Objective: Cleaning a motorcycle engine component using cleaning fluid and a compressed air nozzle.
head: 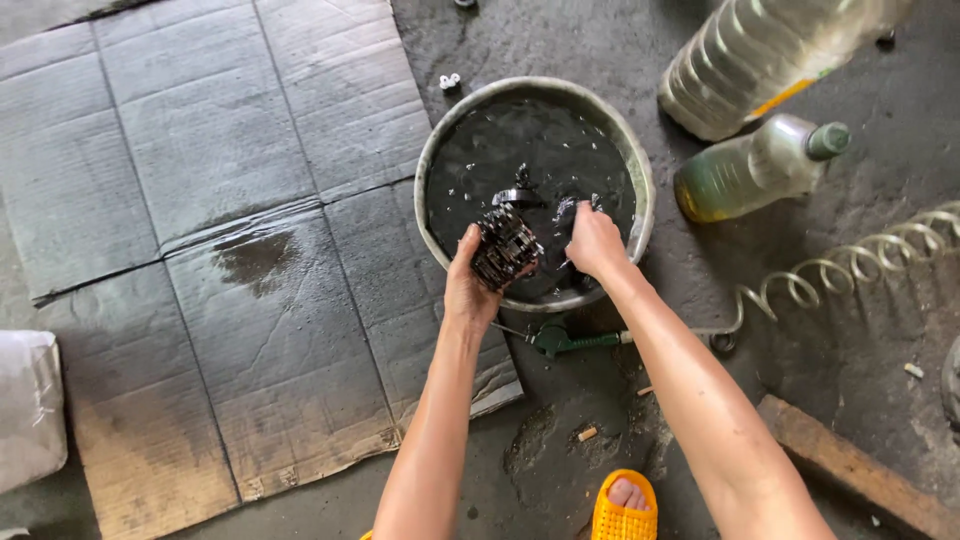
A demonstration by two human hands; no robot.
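Closest in, an orange sandal (623, 508) is planted on the stained concrete floor (880, 330), right by a cigarette butt (587, 434). A bit further out, a green-handled air blow gun (566, 341) is lying just under the basin, with its coiled hose (850, 265) trailing off to the right. Then the hands: the left hand (468, 288) is wrapped around a greasy gear cluster (504, 247), held at the near rim, half over the basin. The right hand (594, 243) is dipped into the dark liquid, fingers curled on something small that can't be made out. More metal parts (520, 192) are poking out of the liquid in the round metal basin (640, 180). Wet cardboard sheets (200, 200) are spread to the left, and two plastic bottles (760, 165) are lying beyond on the right. Probably the risk here: oily fingers, heavy part, so the cluster could be dropped and dirty liquid splashed everywhere.
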